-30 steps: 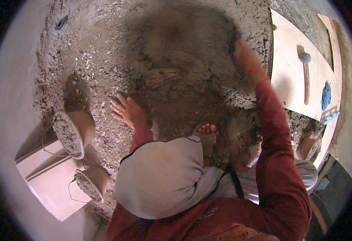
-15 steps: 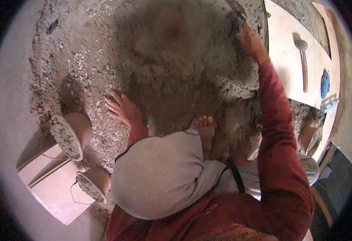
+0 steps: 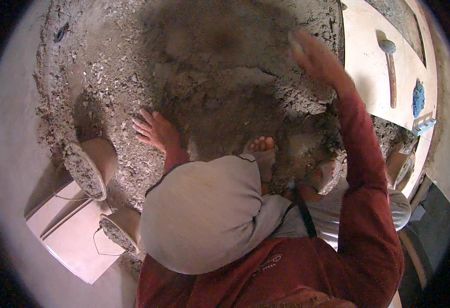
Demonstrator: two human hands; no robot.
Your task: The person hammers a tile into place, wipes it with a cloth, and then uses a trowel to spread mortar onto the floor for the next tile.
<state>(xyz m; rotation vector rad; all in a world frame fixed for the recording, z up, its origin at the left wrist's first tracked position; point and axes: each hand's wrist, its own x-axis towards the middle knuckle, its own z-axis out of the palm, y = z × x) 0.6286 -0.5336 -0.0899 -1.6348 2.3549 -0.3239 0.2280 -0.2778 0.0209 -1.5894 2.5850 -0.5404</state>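
Observation:
My left hand (image 3: 154,131) rests with its fingers spread on the rough, gravelly earth (image 3: 117,74), beside the darker, shaded patch (image 3: 225,110) in the middle. My right hand (image 3: 314,59) is over the far right part of that earth, near its edge with the pale boards. Motion smears its fingers, so I cannot make out whether anything is in them. A bare foot (image 3: 262,146) stands at the near edge of the dark patch.
Two dirt-crusted buckets (image 3: 104,159) (image 3: 125,226) with wire handles lie tipped at the left, near a pale board (image 3: 81,241). On the right, pale boards (image 3: 361,56) carry a mallet (image 3: 390,72), a blue cloth (image 3: 418,100) and a light-blue level-like tool (image 3: 424,126).
My right hand has moved a little left and nearer, and the dark blade-like shape seen beyond its fingers no longer shows. My left hand has stayed nearly in place.

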